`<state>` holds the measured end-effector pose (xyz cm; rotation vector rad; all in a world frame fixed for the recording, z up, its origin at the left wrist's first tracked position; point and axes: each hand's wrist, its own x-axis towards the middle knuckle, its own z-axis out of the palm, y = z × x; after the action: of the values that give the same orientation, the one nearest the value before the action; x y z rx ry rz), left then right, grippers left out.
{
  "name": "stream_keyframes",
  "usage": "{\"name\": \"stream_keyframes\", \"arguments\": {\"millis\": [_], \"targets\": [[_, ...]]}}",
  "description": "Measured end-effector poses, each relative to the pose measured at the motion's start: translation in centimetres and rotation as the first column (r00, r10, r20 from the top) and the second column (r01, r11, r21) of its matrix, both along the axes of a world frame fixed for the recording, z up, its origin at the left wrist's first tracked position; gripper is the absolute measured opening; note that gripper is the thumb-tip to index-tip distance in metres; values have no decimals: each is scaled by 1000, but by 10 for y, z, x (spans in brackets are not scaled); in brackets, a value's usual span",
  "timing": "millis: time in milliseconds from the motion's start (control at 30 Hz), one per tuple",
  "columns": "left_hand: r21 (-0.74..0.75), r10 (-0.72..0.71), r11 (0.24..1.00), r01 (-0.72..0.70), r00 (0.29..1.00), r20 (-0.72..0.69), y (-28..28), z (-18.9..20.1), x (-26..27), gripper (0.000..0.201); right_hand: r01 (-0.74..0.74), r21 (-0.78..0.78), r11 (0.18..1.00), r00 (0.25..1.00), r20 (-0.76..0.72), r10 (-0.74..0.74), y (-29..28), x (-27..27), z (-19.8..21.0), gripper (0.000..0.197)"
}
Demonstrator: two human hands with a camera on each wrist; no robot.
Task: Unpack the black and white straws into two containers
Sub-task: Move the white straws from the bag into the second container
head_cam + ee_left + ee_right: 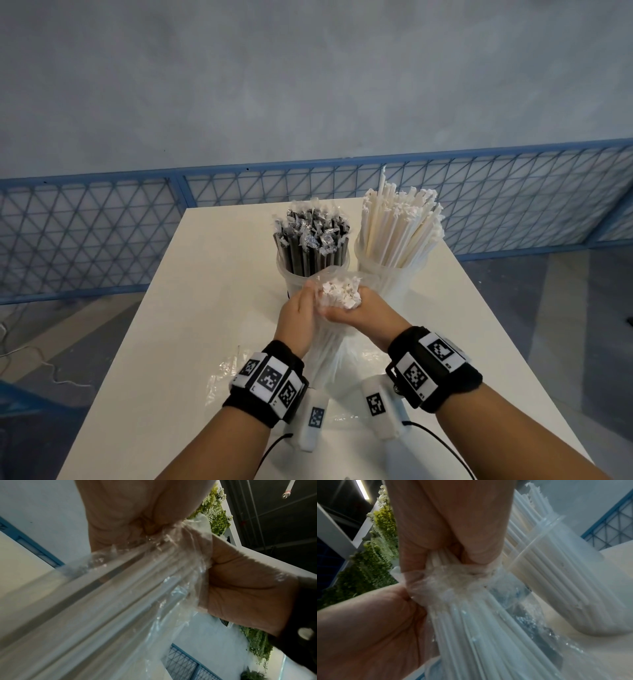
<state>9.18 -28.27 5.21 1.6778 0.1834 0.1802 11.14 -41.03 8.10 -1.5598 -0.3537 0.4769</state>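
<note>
**A:** Head view first: what is the surface, and what room is this?

**B:** A white table (191, 308) runs away from the viewer. Behind it, from nine o'clock round to three o'clock, stands a low blue mesh fence (102, 233) before a grey-blue wall. The floor beside the table is grey. Crumpled clear wrapping (226, 373) lies on the table at about seven o'clock from the hands.

**A:** Where are the straws?

**B:** At twelve o'clock, at the far end, two clear containers stand side by side. The left container (291, 277) holds black straws (308, 246) upright, their clear wrapper tips showing on top. The right container (397, 277) holds white straws (397, 233) fanned upward.

**A:** And the hands?

**B:** They meet at centre, just in front of the containers. Between them a bundle of white straws (342, 291) stands upright inside a clear plastic bag (329, 349) whose base rests on the table. The left hand (296, 318) lies at nine o'clock of the bundle, fingers curled into the bag's plastic near its top. The right hand (363, 308) lies at three o'clock, fingers wrapped round the bundle's upper part.

**A:** Do the wrist views confirm that?

**B:** Yes. The right wrist view shows that hand's fingers (453, 527) closed round the straws where the plastic gathers.
</note>
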Motion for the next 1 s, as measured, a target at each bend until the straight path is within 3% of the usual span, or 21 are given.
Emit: {"name": "stream_keyframes", "arguments": {"millis": [233, 333, 500, 667, 800, 900, 1000], "targets": [[15, -43, 999, 44, 998, -49, 3, -4, 5, 41, 69, -59, 996, 997, 25, -67, 4, -3, -2, 19], [93, -43, 995, 45, 999, -19, 4, -4, 5, 39, 42, -66, 997, 999, 21, -41, 2, -3, -2, 19], [77, -33, 996, 34, 999, -14, 1, -2, 2, 40, -34, -68, 997, 999, 34, 36, -8, 1, 1, 26], [53, -97, 994, 92, 990, 106, 7, 7, 2, 15, -11, -92, 996, 997, 70, 18, -12, 2, 2, 27], [209, -24, 978, -23, 975, 220, 13, 19, 4, 19, 4, -91, 996, 995, 103, 5, -7, -3, 2, 25], [372, 29, 921, -112, 975, 221, 16, 19, 9, 24, -45, -161, 986, 980, 187, 75, -4, -5, 5, 21], [365, 101, 917, -160, 979, 176, 21, 13, 11, 30, 13, -222, 975, 938, 341, 65, -7, -6, 9, 11]]}}
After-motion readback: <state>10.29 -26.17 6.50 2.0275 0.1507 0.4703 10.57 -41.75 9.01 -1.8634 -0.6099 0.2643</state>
